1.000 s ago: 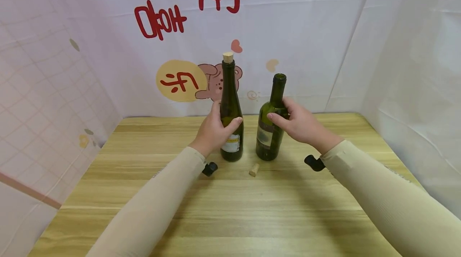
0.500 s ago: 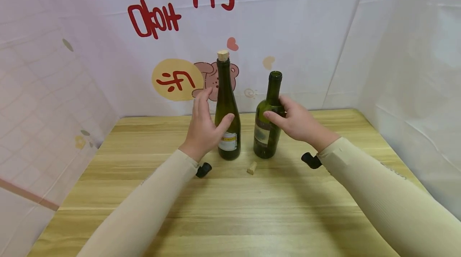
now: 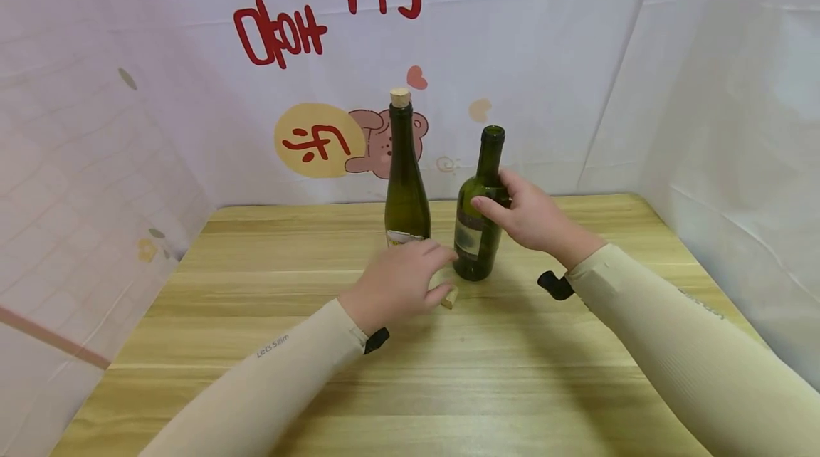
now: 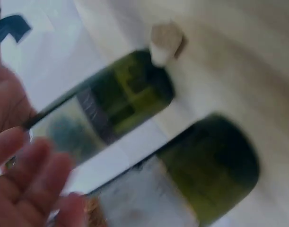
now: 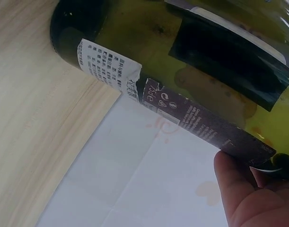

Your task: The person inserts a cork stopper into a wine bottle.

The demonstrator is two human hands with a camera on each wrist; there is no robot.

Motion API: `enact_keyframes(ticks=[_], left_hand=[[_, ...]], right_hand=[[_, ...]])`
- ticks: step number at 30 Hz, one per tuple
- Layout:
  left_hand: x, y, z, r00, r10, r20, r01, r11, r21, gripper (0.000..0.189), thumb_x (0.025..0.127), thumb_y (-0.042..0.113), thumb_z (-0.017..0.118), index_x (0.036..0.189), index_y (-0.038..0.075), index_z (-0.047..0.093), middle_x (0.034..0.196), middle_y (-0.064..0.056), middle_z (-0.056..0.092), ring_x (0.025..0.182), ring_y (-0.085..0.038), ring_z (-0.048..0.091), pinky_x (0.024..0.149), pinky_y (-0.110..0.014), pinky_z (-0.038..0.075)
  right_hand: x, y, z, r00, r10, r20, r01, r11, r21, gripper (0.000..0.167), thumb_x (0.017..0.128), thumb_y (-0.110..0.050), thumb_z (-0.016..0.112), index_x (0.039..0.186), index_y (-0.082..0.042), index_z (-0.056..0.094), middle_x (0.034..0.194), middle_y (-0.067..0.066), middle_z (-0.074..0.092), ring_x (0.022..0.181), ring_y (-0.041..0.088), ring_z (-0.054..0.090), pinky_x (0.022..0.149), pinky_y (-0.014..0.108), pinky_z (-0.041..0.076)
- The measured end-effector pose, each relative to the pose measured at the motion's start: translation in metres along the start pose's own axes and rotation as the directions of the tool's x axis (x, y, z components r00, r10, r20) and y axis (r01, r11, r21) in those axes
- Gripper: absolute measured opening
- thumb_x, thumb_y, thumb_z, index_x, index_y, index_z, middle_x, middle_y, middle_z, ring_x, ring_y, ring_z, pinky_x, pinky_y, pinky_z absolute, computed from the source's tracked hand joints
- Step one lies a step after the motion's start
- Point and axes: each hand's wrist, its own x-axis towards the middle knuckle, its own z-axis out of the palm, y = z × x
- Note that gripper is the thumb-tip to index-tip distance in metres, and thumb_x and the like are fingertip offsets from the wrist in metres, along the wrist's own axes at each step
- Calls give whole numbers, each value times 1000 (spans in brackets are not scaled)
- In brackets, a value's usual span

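At the shoulder of a shorter dark green wine bottle [image 3: 477, 190], uncorked and upright, my right hand [image 3: 534, 218] holds on with thumb and fingers. In the right wrist view, fingers [image 5: 234, 177] lie by that bottle's printed back label [image 5: 201, 118]. A taller green bottle [image 3: 405, 179] stands to its left with a cork stopper [image 3: 400, 97] in its mouth. My left hand [image 3: 397, 282] crosses before the tall bottle's base, fingers loosely extended beside a loose cork [image 3: 451, 297] on the table. That cork [image 4: 165, 40] shows apart from the left fingers [image 4: 40, 175] in the blurred left wrist view.
The wooden table [image 3: 487, 386] runs back to a white cloth backdrop [image 3: 551, 72] with red lettering and a cartoon bear. Similar cloth [image 3: 737, 158] hangs on both sides. Black wrist mounts [image 3: 554, 286] stick out below the sleeves.
My left hand has let go of the tall bottle, drawn off it, then swung down and right toward the loose cork. My right hand stays on the shorter bottle.
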Motion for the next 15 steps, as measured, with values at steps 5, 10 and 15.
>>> enact_keyframes(ticks=[5,10,15], left_hand=[[0,9,17,943,-69,326,54,997,55,35,105,40,64,134,21,67,121,3,70,107,-16,71,90,-37,60],[1,13,25,926,-55,373,38,998,54,27,105,38,64,126,22,70,109,5,69,101,-14,69,88,-35,59],[3,16,28,926,-63,372,43,997,62,23,105,38,65,122,24,72,109,6,70,103,-14,70,88,-35,59]], right_hand=[[-2,2,0,1000,7,7,-7,1000,3,50,108,-39,60,144,-6,47,134,16,65,126,35,66,105,56,53],[-2,1,0,1000,2,6,-2,1000,9,50,108,-39,59,144,-6,47,134,16,65,126,35,66,106,56,53],[-1,0,0,1000,7,8,-7,1000,9,53,108,-40,59,146,-6,46,136,17,64,128,36,66,107,56,52]])
